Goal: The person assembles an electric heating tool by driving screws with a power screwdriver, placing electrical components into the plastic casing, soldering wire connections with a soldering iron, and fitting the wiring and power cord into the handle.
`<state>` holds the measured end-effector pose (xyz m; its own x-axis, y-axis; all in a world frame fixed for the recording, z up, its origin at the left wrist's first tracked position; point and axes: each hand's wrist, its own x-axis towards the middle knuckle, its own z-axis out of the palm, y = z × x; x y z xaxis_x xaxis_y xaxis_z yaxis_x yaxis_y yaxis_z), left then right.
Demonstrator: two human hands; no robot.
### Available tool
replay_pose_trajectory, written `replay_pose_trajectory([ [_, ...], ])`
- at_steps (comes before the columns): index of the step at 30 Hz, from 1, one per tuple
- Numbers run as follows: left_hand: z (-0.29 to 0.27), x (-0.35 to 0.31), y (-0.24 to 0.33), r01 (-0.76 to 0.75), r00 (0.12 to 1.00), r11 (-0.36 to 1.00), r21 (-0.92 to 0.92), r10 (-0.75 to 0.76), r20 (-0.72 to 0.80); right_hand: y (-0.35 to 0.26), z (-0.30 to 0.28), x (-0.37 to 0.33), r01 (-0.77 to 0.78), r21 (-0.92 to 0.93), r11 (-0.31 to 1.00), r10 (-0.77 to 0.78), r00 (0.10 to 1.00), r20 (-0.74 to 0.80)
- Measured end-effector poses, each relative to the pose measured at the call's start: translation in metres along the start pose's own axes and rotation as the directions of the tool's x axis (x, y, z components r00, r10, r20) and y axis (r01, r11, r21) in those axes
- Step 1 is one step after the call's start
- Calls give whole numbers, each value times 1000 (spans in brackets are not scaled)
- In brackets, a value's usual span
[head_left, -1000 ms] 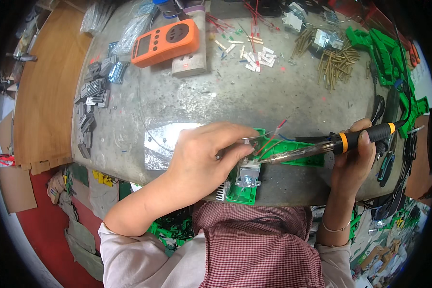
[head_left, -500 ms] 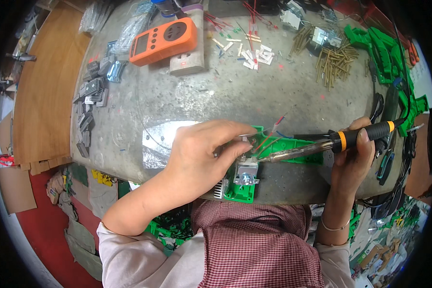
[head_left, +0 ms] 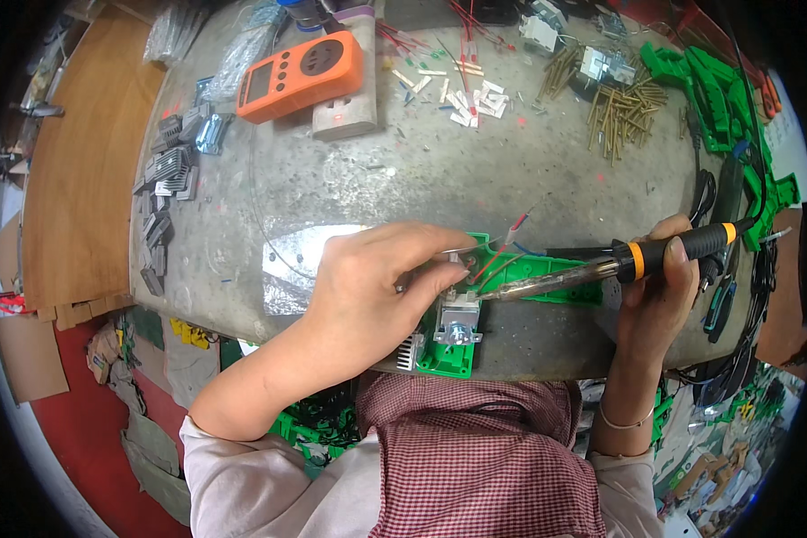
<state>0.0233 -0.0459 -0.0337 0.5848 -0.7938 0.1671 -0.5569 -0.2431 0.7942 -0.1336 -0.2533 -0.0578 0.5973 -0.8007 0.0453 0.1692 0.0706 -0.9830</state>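
Observation:
My right hand [head_left: 665,278] grips a soldering iron [head_left: 686,254] by its black handle with orange bands. Its metal shaft points left, the tip at a small metal-cased part [head_left: 460,318] in a green plastic housing [head_left: 446,363]. From the left, my left hand [head_left: 377,282] reaches over the housing, thumb and forefinger pinched together. A thin grey strand, looking like solder wire [head_left: 273,247], arcs over the table to this hand; its end is hidden near the fingers. Red and blue leads [head_left: 511,237] rise beside the fingertips. A finned grey heat sink [head_left: 408,352] sits against the housing's left side.
An orange multimeter [head_left: 300,76] leans on a pale block [head_left: 345,117] at the back. Grey heat sinks [head_left: 166,170] lie along the left edge. Brass-coloured screws [head_left: 623,117], white pieces [head_left: 480,103] and green housings [head_left: 713,99] are farther back. The iron's cable [head_left: 760,152] runs up the right side.
The iron's tip has shifted slightly left, closer to the metal-cased part. My left hand keeps its pinch in the same place. The whole view has moved a little.

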Motion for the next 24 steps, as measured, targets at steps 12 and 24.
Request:
replay_pose_trajectory([
  [12, 0, 1, 2, 7, 1000, 1000, 9, -7, 16, 0, -1, 0, 5, -3, 1000, -5, 1000, 12],
  [24, -2, 1, 4, 18, 999, 999, 36, -19, 32, 0, 3, 0, -37, 16, 999, 38, 998, -54],
])
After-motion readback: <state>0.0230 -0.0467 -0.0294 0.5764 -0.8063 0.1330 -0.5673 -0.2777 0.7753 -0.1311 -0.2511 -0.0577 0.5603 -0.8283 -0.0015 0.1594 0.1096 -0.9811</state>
